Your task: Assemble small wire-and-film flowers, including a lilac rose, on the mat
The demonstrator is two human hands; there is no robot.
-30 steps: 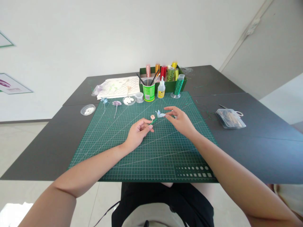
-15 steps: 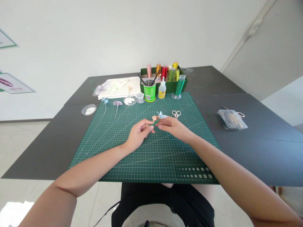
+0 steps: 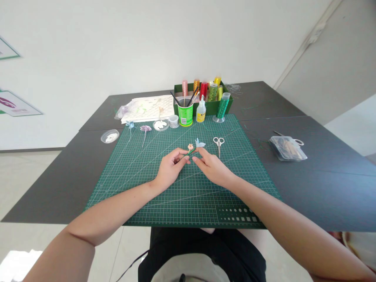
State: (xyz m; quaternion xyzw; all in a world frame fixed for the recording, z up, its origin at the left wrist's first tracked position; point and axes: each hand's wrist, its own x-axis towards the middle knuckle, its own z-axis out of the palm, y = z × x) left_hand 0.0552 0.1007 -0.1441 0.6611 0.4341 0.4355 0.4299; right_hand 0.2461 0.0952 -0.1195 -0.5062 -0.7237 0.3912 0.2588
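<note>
Right hand (image 3: 213, 166) shifted nearer me, baring white-handled metal scissors (image 3: 219, 145). Left hand (image 3: 171, 167) pinches thin green stem (image 3: 191, 151) with small peach flower (image 3: 190, 146) above green gridded mat (image 3: 132, 172). Pale-blue pointed-petal flower (image 3: 200, 143) just beyond right fingertips; can't tell whether I grip there.

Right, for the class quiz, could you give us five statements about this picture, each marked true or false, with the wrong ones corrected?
1. The left hand holds a small peach flower. True.
2. The right hand is gripping the scissors. False: the scissors lie on the green mat.
3. A bottle with a yellow label stands beside the green cup. True.
4. The purple flower lies inside the green box. False: it lies on the mat, left of the cup.
5. The red spool of thread stands in the green box. True.
</note>
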